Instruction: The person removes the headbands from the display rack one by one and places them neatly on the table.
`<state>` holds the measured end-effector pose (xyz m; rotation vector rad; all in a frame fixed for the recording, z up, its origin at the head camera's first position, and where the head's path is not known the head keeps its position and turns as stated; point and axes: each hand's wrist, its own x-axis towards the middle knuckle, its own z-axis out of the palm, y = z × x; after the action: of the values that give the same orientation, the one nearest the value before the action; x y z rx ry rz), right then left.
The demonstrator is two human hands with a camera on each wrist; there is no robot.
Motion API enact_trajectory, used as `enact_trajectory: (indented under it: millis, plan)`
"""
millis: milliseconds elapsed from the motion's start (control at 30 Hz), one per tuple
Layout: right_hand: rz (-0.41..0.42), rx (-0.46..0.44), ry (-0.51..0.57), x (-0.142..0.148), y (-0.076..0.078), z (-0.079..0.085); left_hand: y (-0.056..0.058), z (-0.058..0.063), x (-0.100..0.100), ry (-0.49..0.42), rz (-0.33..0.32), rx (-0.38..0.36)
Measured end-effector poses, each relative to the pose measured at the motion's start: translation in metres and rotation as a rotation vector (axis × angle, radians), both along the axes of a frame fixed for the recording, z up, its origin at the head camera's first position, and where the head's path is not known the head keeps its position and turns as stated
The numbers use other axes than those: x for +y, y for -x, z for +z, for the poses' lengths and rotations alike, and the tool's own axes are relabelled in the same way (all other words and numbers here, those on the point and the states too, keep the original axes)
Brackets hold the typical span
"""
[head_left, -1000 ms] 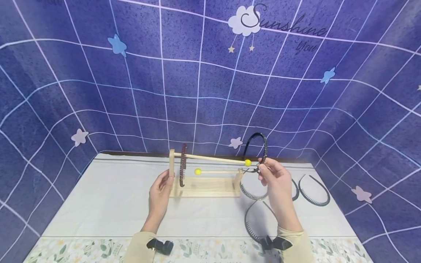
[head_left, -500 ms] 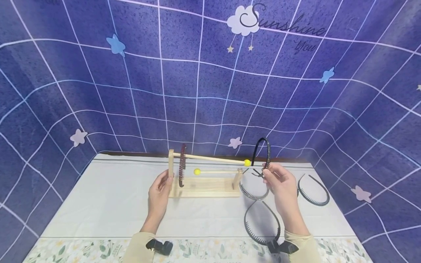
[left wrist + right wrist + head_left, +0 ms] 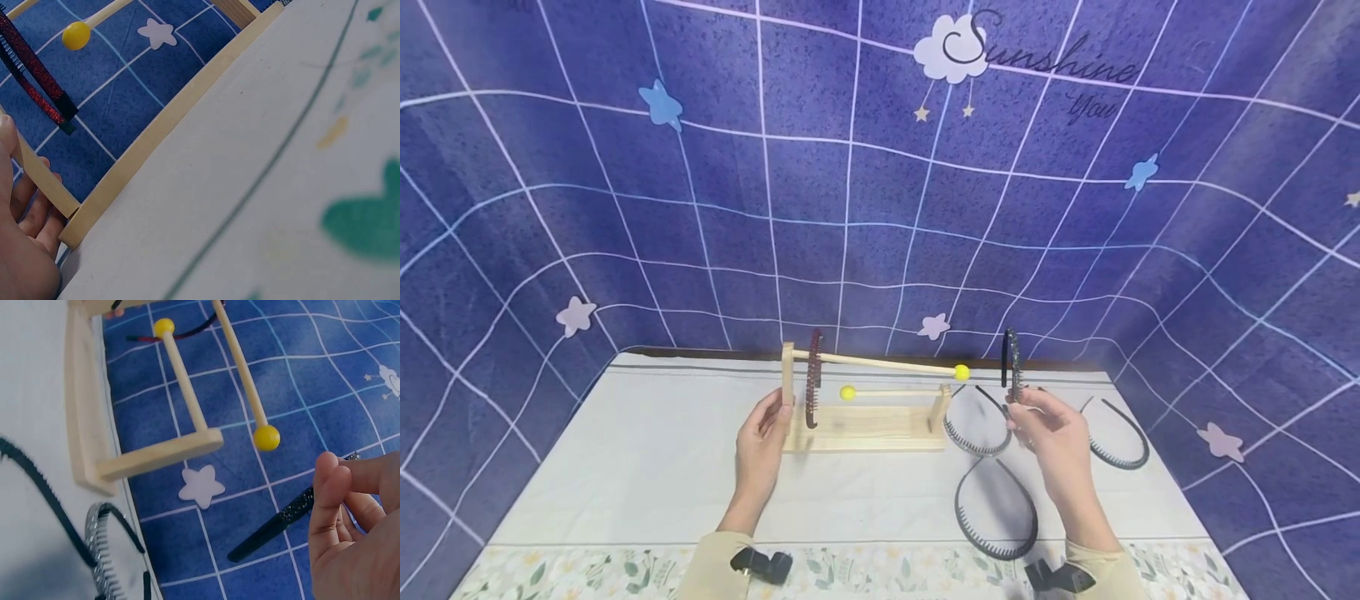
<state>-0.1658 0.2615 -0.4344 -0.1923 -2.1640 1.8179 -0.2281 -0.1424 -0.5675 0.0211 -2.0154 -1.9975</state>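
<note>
My left hand [image 3: 762,442] grips the left upright of a wooden headband stand [image 3: 865,427], thumb in front and fingers behind, as the left wrist view shows. A red glittery headband [image 3: 813,379] hangs on the stand's upper rod [image 3: 887,362], close to that upright. My right hand [image 3: 1054,446] pinches a black glittery headband [image 3: 1016,367] between thumb and fingers. It is held up edge-on, right of the yellow ball [image 3: 962,372] on the upper rod's end, apart from it. In the right wrist view one dark arm of this headband [image 3: 256,540] points away from the fingers.
The lower rod [image 3: 898,392] ends in another yellow ball [image 3: 847,392] and comes from the right upright [image 3: 940,408]. On the white cloth lie a silvery headband [image 3: 977,450], a dark one in front [image 3: 1000,553] and another at the right [image 3: 1122,462]. A blue curtain [image 3: 880,208] stands behind.
My right hand has moved right and slightly down, away from the rod's end. The black headband has turned from an open loop to edge-on. The left hand keeps its grip on the stand.
</note>
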Motion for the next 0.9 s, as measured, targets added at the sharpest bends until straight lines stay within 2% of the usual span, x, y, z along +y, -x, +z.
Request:
enact_trajectory:
  millis: [200, 467, 667, 900]
  plan:
    - [-0.018, -0.007, -0.027, 0.01, -0.005, -0.007, -0.001, 0.002, -0.001, -0.001, 0.006, -0.018]
    - [-0.036, 0.049, -0.06, 0.028, -0.01, -0.017, 0.0, 0.001, 0.0, 0.001, -0.003, -0.034]
    - [-0.053, 0.061, -0.026, 0.037, -0.014, -0.019, 0.001, -0.001, 0.0, 0.036, -0.005, -0.046]
    - [-0.077, 0.004, -0.175, 0.047, -0.02, -0.026, 0.0, 0.0, 0.001, 0.03, 0.011, -0.039]
